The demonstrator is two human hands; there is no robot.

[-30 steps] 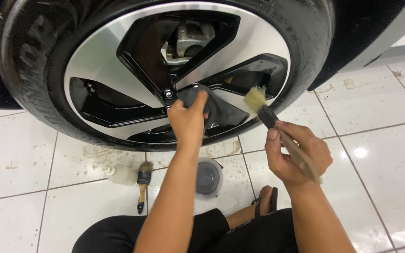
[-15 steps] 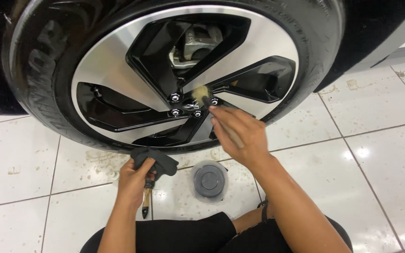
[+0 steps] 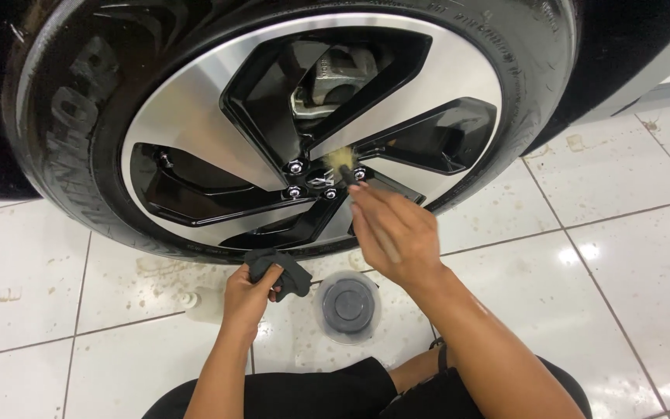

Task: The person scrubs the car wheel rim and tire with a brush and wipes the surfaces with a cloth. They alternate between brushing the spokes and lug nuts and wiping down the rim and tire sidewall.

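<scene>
A car wheel (image 3: 195, 116) with silver and black spokes fills the upper part of the view, standing on a white tiled floor (image 3: 622, 256). The right hand (image 3: 395, 233) is closed around a brush (image 3: 344, 164), whose pale bristles press against the wheel's hub among the lug nuts. The left hand (image 3: 248, 295), lower and near the wheel's bottom edge, grips a bunched dark cloth (image 3: 277, 269). A round grey tub (image 3: 347, 304) sits on the floor just beside the cloth, between the two forearms.
</scene>
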